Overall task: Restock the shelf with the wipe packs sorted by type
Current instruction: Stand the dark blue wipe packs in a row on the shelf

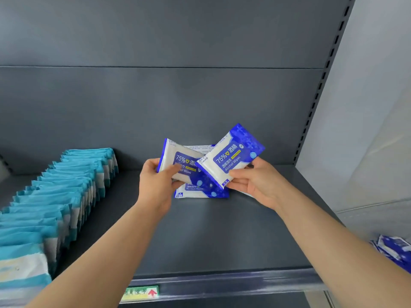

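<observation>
Holding Two Blue Packs Over the Shelf

Head view. Both arms reached onto the dark shelf (pixel 211 236). The left grip (pixel 156 185) had its thumb curled over the face of one blue pack (pixel 172 157) and its fingers beneath, pinching the pack's left end. The right grip (pixel 255 181) pinched a second blue pack (pixel 233 156) at its lower right corner, thumb on top, fingers under, with the pack tilted up and overlapping the first. Under both, a third blue pack (pixel 200 192) lay flat on the shelf, and a white printed back of what seemed a fourth showed just behind. All sat near the middle of the shelf, toward its rear panel.

To the left, well apart from the blue ones, a teal row (pixel 66 192) of packs stood on edge, running from the front lip to the back. More blue packs (pixel 395 247) showed at the lower right, off the shelf. A green label (pixel 140 293) sat on the front rail.

As a judgement: the packs looked light, soft and squashy, in slick film that could slide between fingers or off one another. A hold across the short end, thumb over and fingers under, should suit; stood on edge they would likely slump unless leaned against a neighbour.
</observation>
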The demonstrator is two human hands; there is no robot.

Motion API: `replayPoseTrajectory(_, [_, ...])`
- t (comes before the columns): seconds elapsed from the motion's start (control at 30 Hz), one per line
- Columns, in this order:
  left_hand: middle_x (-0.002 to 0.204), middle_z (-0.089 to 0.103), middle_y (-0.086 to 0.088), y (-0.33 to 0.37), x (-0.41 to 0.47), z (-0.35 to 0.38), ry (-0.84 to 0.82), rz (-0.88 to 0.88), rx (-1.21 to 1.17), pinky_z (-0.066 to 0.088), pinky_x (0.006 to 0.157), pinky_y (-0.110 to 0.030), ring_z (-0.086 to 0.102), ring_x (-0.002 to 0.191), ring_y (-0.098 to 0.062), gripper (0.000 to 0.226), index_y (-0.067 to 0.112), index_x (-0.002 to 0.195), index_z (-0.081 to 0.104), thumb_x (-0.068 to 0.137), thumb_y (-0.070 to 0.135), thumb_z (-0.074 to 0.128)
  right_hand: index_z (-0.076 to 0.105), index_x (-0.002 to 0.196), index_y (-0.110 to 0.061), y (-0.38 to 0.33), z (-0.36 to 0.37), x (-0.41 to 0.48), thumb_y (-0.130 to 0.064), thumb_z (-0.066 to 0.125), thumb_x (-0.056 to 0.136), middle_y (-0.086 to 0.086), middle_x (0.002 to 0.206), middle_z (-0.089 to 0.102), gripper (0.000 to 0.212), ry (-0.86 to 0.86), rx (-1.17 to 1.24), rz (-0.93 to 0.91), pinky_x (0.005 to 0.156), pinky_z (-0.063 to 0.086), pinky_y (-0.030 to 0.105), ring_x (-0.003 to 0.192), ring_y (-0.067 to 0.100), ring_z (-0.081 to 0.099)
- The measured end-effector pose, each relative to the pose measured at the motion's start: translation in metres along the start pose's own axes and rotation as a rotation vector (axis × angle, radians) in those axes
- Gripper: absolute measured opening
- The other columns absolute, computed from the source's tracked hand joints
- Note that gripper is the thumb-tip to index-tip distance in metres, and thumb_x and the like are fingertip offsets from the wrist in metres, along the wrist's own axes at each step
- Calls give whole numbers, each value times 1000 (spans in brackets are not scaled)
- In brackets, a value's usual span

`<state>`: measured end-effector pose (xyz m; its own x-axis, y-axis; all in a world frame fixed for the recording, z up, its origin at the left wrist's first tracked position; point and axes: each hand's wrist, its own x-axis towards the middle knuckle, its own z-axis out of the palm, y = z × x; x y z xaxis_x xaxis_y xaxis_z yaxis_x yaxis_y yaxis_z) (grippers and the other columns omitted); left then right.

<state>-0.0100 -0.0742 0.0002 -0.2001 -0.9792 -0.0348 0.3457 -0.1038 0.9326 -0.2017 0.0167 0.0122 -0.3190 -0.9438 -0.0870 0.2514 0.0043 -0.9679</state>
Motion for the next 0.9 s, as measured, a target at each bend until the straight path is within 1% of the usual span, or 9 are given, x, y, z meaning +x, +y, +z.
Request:
replayPoseTrajectory(0.17, [107,68,-14,-11,-16,29,-136,-97,-188,53,90,-50,69,97,-31,18,4,113,49,96,5,51,67,98,-10,11,11,2,-9,73,80,6,93,73,19,127,-103,64,71,57,30,77,16,67])
replayPoseTrajectory(0.27, [113,70,-13,-14,-20,33,-253,-36,-90,53,91,-50,67,103,-33,32,1,122,54,93,13,60,71,94,-14,14,18,5,-22,80,73,3,88,72,25,173,-233,75,65,51,27,72,13,58])
replayPoseTrajectory(0.43, [111,70,-14,-18,-13,24,-185,-24,-45,53,90,-52,67,101,-36,37,2,120,57,85,8,68,73,91,-8,3,0,5,-34,79,73,-2,77,62,33,141,-529,36,67,44,25,69,12,50])
replayPoseTrajectory(0.5, [110,71,-13,-15,-5,14,-157,-61,-48,54,88,-49,68,99,-34,36,3,120,59,85,10,68,68,106,-5,-5,-30,12,-36,72,79,0,89,60,41,264,-835,-51,75,40,25,79,15,54])
replayPoseTrajectory(0.53, [108,72,-12,-13,-1,8,-147,-74,-4,56,86,-46,69,97,-32,35,4,119,60,85,12,68,62,121,-9,-9,-46,15,-35,68,83,0,107,62,46,317,-997,-54,82,40,25,95,16,58])
replayPoseTrajectory(0.63, [104,73,-10,-12,10,-8,-153,-83,192,58,81,-41,71,90,-27,31,7,115,64,84,13,70,34,146,-13,-8,-74,18,-32,62,89,7,143,46,65,276,-1258,105,100,39,32,128,24,46])
replayPoseTrajectory(0.7, [104,74,-8,-15,16,-17,-172,-105,328,56,86,-42,71,91,-27,27,9,111,65,84,10,70,42,140,-9,-3,-80,21,-28,67,87,10,137,50,61,252,-1217,158,92,43,31,122,27,51])
replayPoseTrajectory(0.8, [103,74,-8,-20,22,-24,-198,-122,468,54,88,-44,70,92,-29,21,11,105,66,85,4,67,66,93,-6,-4,-85,23,-16,74,77,13,96,69,21,304,-1114,41,65,46,30,86,29,67])
replayPoseTrajectory(0.9, [100,74,-2,-24,24,-22,-191,-62,611,57,80,-38,71,87,-21,16,17,100,63,87,9,68,68,91,-15,-17,-85,17,-8,73,76,7,91,72,17,295,-869,-58,69,52,33,79,25,69])
